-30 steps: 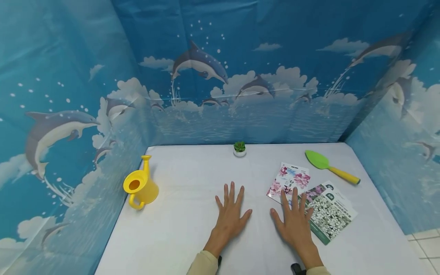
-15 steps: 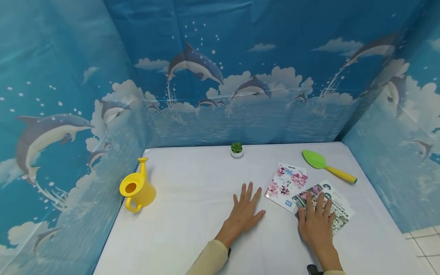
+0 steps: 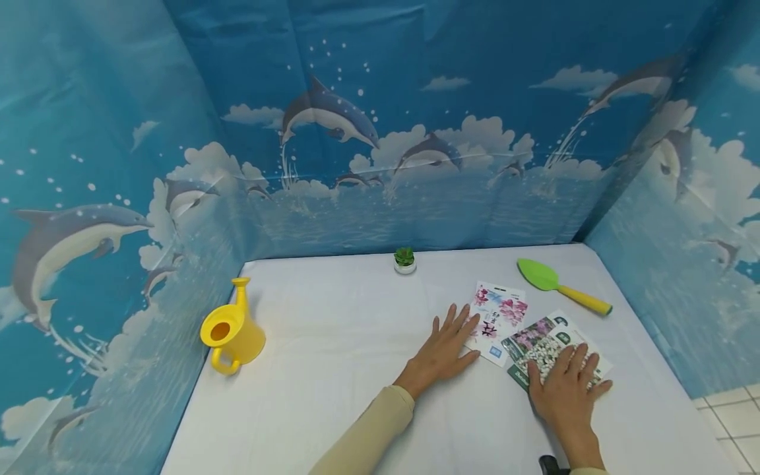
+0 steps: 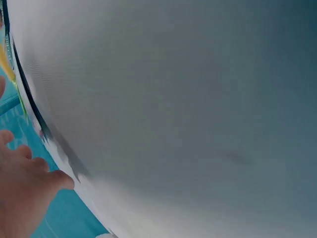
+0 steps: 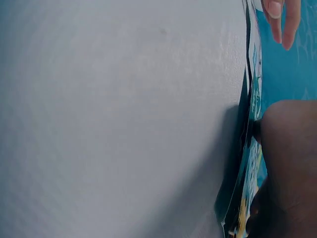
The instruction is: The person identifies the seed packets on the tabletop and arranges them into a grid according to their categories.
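Note:
In the head view, my left hand (image 3: 442,349) lies with straight fingers at the left edge of a pink-flower seed packet (image 3: 499,320). My right hand (image 3: 564,392) has its spread fingers over a white-flower seed packet (image 3: 546,359) and hides part of it. That packet overlaps a purple-flower seed packet (image 3: 528,335). In the left wrist view, my left hand (image 4: 29,186) shows at the lower left. At the right of the right wrist view, my right hand (image 5: 292,158) is close above the packets, seen edge-on; contact is hard to tell.
A yellow toy watering can (image 3: 234,336) stands at the table's left. A small potted succulent (image 3: 405,260) sits at the back edge. Behind the packets lies a green trowel (image 3: 539,274) with a yellow handle. Dolphin-printed sheets (image 3: 356,218) enclose the white table (image 3: 320,316).
My left hand has moved right, up to the pink-flower packet. My right hand has slid right from the pink-flower packet onto the white-flower one. The head view has turned slightly right.

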Tool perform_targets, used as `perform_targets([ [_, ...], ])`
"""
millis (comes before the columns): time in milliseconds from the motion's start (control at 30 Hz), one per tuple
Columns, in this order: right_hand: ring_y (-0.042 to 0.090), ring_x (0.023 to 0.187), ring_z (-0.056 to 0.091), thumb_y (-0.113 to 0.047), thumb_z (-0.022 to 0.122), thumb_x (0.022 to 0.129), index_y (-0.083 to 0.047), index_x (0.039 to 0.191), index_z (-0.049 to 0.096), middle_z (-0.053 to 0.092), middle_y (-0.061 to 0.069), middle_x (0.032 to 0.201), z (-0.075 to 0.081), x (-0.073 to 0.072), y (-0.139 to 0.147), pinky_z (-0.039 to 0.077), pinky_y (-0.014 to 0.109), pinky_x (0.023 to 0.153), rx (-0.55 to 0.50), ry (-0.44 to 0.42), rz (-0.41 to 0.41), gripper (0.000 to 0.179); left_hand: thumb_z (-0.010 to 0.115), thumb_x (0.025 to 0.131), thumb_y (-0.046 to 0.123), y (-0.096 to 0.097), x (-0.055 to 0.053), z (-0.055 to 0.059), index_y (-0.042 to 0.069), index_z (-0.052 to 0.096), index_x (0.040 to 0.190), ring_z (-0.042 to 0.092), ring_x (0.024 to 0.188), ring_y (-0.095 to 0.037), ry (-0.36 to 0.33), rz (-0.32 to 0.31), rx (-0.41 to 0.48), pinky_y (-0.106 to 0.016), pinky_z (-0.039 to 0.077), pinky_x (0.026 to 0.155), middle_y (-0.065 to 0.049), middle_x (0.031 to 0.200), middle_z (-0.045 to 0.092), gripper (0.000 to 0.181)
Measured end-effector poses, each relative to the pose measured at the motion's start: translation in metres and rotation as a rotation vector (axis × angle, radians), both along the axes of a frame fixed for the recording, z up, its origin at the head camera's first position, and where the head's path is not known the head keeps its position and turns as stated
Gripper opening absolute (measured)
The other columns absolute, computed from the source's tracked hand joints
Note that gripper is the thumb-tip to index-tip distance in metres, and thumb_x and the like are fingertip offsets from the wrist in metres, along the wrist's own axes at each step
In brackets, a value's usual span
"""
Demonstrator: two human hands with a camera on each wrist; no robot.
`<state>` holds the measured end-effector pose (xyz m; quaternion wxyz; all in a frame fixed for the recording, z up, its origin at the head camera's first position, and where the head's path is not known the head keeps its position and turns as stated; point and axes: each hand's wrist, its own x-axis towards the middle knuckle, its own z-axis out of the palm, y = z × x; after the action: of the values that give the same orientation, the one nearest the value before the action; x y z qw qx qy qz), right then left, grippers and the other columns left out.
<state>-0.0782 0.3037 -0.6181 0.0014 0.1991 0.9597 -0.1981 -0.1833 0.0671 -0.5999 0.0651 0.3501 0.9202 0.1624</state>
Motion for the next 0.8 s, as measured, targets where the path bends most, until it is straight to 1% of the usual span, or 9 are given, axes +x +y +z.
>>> perform_targets([
  [100,0.062,0.154,-0.023,-0.047,0.043,0.113,0.026,0.157,-0.005,-0.02,0.045,0.165,-0.001,0.003,0.003,-0.012,0.084,0.118,-0.009,-0.027,-0.006,0.097,0.05,0.114,0.046,0.007,-0.005,0.0,0.03,0.019,0.175,0.0,0.169,-0.028,-0.007,-0.024,-0.017,-0.059,0.016,0.133,0.001,0.183,0.006,0.07],
  [200,0.061,0.154,-0.025,-0.05,0.041,0.113,0.025,0.157,-0.006,-0.021,0.045,0.165,-0.002,0.002,0.004,-0.012,0.079,0.121,-0.028,-0.036,-0.007,0.099,0.046,0.115,0.043,0.011,-0.008,-0.001,0.034,0.023,0.174,0.001,0.169,-0.026,-0.011,-0.042,-0.068,-0.059,0.015,0.133,0.004,0.182,0.01,0.063],
  [300,0.06,0.154,-0.025,-0.048,0.042,0.113,0.025,0.158,-0.006,-0.022,0.043,0.166,-0.003,-0.001,0.004,-0.014,0.076,0.123,-0.029,-0.043,-0.011,0.098,0.041,0.116,0.041,0.014,-0.01,-0.003,0.036,0.024,0.173,0.002,0.169,-0.023,0.001,-0.057,-0.138,-0.057,0.014,0.134,0.007,0.182,0.01,0.059],
  [400,0.059,0.155,-0.024,-0.046,0.045,0.113,0.025,0.158,-0.005,-0.021,0.043,0.166,-0.002,-0.003,0.004,-0.013,0.074,0.124,-0.025,-0.04,-0.014,0.098,0.039,0.117,0.04,0.015,-0.011,-0.005,0.038,0.022,0.173,0.003,0.169,-0.022,0.025,-0.053,-0.192,-0.054,0.015,0.134,0.008,0.182,0.009,0.059],
  [533,0.059,0.155,-0.024,-0.046,0.045,0.113,0.024,0.158,-0.005,-0.021,0.043,0.166,-0.001,-0.006,0.006,-0.013,0.074,0.125,-0.019,-0.038,-0.011,0.098,0.04,0.117,0.039,0.013,-0.01,-0.004,0.037,0.02,0.174,0.005,0.169,-0.022,0.034,-0.037,-0.205,-0.051,0.015,0.135,0.007,0.182,0.008,0.06],
  [800,0.06,0.154,-0.025,-0.047,0.045,0.113,0.025,0.158,-0.006,-0.022,0.044,0.165,-0.003,-0.012,0.011,-0.012,0.074,0.124,-0.014,-0.049,-0.007,0.099,0.043,0.116,0.038,0.007,-0.011,-0.003,0.034,0.024,0.173,0.008,0.168,-0.023,0.031,-0.023,-0.187,-0.048,0.018,0.135,0.005,0.182,0.011,0.06],
])
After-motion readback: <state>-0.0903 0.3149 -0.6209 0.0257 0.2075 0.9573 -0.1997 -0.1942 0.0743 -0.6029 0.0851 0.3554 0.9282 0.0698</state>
